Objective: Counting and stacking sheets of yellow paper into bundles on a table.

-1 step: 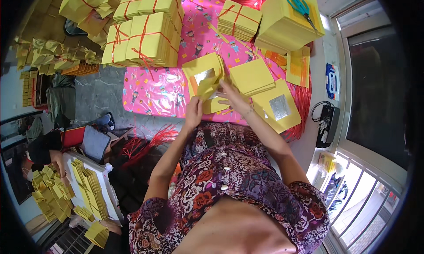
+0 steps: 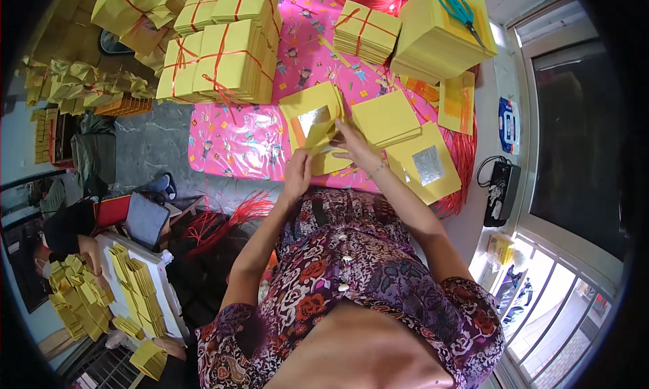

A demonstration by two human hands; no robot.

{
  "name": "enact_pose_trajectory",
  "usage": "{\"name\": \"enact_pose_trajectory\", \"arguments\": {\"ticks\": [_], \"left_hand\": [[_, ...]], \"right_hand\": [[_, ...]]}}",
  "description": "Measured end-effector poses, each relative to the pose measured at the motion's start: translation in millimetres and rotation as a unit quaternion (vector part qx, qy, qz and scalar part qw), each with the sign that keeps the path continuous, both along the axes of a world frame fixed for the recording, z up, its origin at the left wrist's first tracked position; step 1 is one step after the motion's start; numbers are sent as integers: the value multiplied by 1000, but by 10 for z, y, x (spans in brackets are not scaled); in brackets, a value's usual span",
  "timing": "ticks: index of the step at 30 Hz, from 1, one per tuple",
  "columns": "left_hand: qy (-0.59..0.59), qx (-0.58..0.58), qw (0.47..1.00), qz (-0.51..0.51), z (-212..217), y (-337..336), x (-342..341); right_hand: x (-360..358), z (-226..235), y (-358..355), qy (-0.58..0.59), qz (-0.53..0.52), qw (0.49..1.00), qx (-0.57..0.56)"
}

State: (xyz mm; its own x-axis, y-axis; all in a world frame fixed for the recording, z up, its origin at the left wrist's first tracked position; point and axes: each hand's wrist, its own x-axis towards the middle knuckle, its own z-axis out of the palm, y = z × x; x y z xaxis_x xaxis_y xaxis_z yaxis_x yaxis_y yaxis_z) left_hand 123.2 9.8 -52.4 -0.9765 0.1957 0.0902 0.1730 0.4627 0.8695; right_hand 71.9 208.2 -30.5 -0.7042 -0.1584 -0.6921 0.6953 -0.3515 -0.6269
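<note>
A stack of yellow joss paper (image 2: 292, 109) lies before me on the pink patterned tablecloth (image 2: 236, 142); its top sheet bears a silver foil patch and an orange mark. My left hand (image 2: 297, 173) pinches the near edge of a lifted, curled sheet (image 2: 320, 136). At that sheet's right edge is my right hand (image 2: 357, 148), fingers apart, fingertips touching the paper. Right of it lie a plain yellow pile (image 2: 385, 117) and a tilted pile showing a silver square (image 2: 427, 164). Part of the stack is hidden under the lifted sheet.
Bundles tied with red ribbon (image 2: 226, 58) stand at the far left, another tied bundle (image 2: 365, 32) farther back. Teal scissors (image 2: 460, 14) rest on a tall yellow stack (image 2: 429, 41). Red strands (image 2: 463, 166) hang at the right edge. Another person's arm (image 2: 88, 247) is at the lower left.
The lifted sheet's curl has shifted slightly between my hands. Both hands stay in nearly the same place.
</note>
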Motion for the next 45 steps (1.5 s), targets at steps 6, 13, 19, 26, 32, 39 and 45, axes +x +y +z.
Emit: {"name": "enact_pose_trajectory", "arguments": {"ticks": [6,13,19,26,32,39,45], "left_hand": [[49,-90,985,-137,190,-51,88],[36,81,994,64,292,-57,10],[-32,274,945,173,392,198,-550],[-49,254,960,107,498,133,-1062],[-10,194,973,122,421,170,-1090],[-25,194,967,165,325,117,-1088],[-29,190,964,183,311,184,-1116]], "right_hand": [[-206,-85,-114,120,81,981,132],[18,479,-88,337,120,847,392],[172,807,-161,411,216,731,501],[172,727,-133,398,244,747,473],[109,773,-125,372,266,785,417],[376,769,224,389,299,777,394],[615,753,398,401,269,798,359]]}}
